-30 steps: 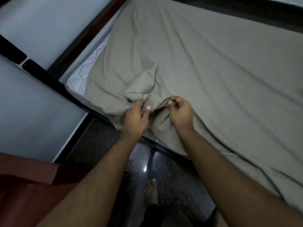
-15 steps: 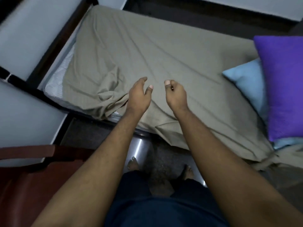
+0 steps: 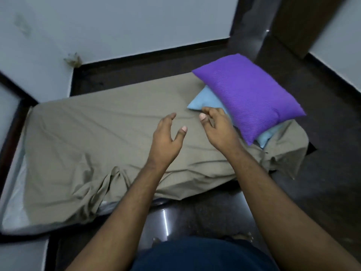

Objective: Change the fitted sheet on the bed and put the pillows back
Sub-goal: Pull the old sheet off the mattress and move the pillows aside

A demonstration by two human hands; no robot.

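An olive-grey fitted sheet [image 3: 101,133] covers the low mattress, bunched and wrinkled along its near edge, with bare mattress [image 3: 13,212] showing at the left end. A purple pillow [image 3: 248,94] lies on a light blue pillow [image 3: 203,103] at the bed's right end. My left hand [image 3: 166,139] hovers over the sheet's middle, fingers relaxed and spread, holding nothing. My right hand [image 3: 216,126] hangs just left of the pillows, fingers loosely curved, empty, close to the blue pillow's corner.
White walls with dark skirting close in behind and to the left of the bed. Dark glossy floor [image 3: 322,173] runs along the near side and right. My feet and dark shorts [image 3: 205,257] show at the bottom.
Both hands let go of the bunched sheet corner at the left and moved right across the bed toward the pillows. The view swung right.
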